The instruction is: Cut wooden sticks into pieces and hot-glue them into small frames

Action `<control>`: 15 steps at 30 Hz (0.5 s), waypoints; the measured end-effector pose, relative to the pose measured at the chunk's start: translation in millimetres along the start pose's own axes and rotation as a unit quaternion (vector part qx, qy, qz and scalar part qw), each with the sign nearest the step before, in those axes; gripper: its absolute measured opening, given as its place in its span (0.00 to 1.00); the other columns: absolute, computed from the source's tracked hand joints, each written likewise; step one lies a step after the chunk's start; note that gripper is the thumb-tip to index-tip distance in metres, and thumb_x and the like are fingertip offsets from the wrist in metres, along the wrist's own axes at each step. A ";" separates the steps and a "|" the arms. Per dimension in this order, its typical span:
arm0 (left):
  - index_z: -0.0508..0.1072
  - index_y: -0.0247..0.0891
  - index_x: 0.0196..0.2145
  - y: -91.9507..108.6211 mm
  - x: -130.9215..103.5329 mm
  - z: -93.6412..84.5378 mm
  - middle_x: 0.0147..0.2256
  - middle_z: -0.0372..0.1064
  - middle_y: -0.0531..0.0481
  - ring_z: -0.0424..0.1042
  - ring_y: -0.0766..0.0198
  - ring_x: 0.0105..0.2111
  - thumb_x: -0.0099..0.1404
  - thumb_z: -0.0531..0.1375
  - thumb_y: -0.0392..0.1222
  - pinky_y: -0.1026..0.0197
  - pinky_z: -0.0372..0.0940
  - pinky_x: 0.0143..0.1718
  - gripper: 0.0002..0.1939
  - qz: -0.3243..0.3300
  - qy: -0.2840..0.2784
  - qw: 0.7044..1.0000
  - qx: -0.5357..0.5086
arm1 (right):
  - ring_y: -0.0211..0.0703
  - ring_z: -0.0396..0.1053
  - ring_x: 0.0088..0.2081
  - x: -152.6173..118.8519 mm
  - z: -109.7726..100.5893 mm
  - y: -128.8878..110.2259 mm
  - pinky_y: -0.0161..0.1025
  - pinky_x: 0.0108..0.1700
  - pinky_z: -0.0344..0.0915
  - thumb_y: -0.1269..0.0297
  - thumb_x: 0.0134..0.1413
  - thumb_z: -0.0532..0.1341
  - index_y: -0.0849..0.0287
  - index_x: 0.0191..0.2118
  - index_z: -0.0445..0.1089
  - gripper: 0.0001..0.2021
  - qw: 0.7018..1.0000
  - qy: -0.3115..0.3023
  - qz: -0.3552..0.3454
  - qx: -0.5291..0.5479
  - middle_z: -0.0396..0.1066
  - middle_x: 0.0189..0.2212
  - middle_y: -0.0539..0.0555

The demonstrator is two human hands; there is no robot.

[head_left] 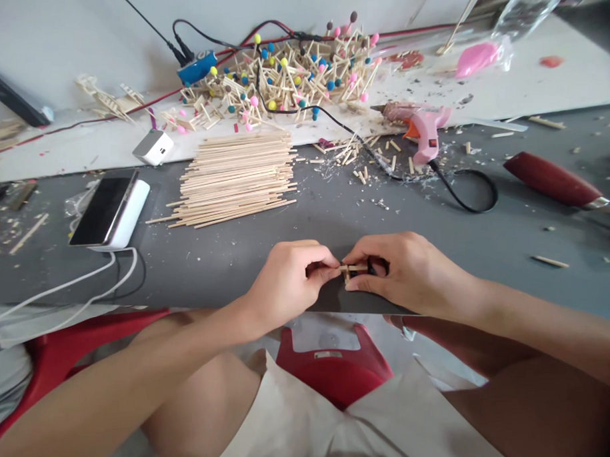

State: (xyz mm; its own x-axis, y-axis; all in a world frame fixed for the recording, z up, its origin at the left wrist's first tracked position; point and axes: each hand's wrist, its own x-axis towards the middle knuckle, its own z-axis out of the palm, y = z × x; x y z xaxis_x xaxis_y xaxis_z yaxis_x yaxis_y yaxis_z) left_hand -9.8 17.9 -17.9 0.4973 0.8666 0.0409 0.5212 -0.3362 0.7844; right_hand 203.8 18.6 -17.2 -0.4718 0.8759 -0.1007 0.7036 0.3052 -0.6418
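"Where is the small wooden piece (346, 270)?"

"Between the two hands, low over the near edge of the grey tabletop (211, 258). The left hand (291, 279) has thumb and fingers pinched on one end; the right hand (411, 265) is closed on the other side."

"Why both?"

"Something so slight would twist, I'd judge — opposite grips steady it. There's a dark object (371, 265) within the right hand's curl too, but I can't tell what."

"And the loose sticks (238, 181)?"

"Laid roughly parallel beyond the left hand, probably so single ones lift out easily. The pink glue gun (426, 132) lies on its side past the right hand, handle towards the person — handy for reaching, likely, with its nozzle pointing away from the fingers."
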 end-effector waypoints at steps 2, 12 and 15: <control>0.79 0.37 0.32 -0.4 -0.2 0.1 0.28 0.72 0.53 0.66 0.70 0.26 0.64 0.63 0.32 0.65 0.57 0.28 0.04 0.000 -0.001 1.000 0.001 | 0.34 0.67 0.26 -0.1 -0.2 0.3 0.33 0.29 0.57 0.63 0.51 0.68 0.54 0.36 0.77 0.05 1.000 0.000 0.000 0.001 0.73 0.24 0.46; 0.79 0.37 0.32 -0.4 -0.4 0.0 0.28 0.72 0.53 0.66 0.70 0.26 0.64 0.63 0.32 0.65 0.58 0.28 0.04 -0.002 -0.001 1.000 -0.001 | 0.34 0.66 0.26 -0.2 0.8 1.2 0.33 0.29 0.57 0.63 0.51 0.68 0.54 0.36 0.77 0.05 1.000 0.003 -0.002 -0.003 0.72 0.24 0.46; 0.79 0.37 0.32 0.0 -0.1 -0.2 0.28 0.72 0.53 0.66 0.70 0.26 0.63 0.63 0.32 0.65 0.57 0.28 0.04 -0.002 -0.002 1.000 -0.001 | 0.34 0.66 0.26 0.4 1.1 0.8 0.33 0.29 0.57 0.63 0.51 0.68 0.54 0.36 0.77 0.05 1.000 0.005 -0.003 -0.001 0.72 0.24 0.46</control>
State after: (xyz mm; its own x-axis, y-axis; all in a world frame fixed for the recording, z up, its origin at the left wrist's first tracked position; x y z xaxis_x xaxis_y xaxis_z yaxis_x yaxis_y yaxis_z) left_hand -10.0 17.9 -17.8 0.4970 0.8670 0.0352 0.5216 -0.3309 0.7864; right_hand 203.6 18.8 -18.5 -0.4713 0.8774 -0.0891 0.7016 0.3118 -0.6407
